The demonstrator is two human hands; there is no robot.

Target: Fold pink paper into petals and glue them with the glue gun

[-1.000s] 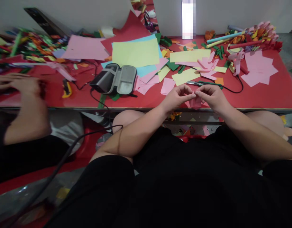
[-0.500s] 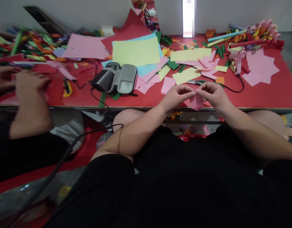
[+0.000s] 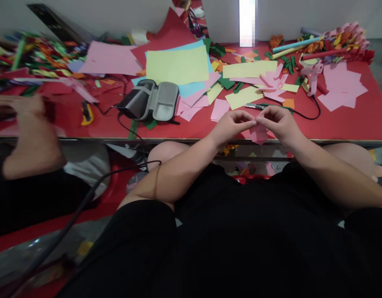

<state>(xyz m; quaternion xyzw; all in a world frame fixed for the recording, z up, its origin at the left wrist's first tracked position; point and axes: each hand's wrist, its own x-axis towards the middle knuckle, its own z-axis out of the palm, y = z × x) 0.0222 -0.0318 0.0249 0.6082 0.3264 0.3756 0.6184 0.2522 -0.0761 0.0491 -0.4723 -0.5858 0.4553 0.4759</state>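
Between my two hands hangs a small piece of pink paper [image 3: 258, 135], just above the table's front edge. My left hand [image 3: 232, 125] pinches its upper left part between thumb and finger. From the other side my right hand [image 3: 277, 124] pinches the upper right, and the fingertips of both hands nearly meet. The paper's top edge is partly hidden by the fingers. Just beyond my hands lies a utility knife [image 3: 254, 106] with a metal end. Pink paper squares [image 3: 220, 110] rest to the left of my left hand.
A pink glue gun [image 3: 312, 76] with a black cord stands at the right, near pink sheets [image 3: 341, 89]. Left of centre is an open grey case [image 3: 167, 101]; a yellow cutter [image 3: 87, 113] lies farther left. A co-worker's arm [image 3: 35, 136] reaches over the table's left end.
My hands keep their pinch on the pink paper, which has shifted very slightly. At the left, the co-worker's hand has drawn back to the left.
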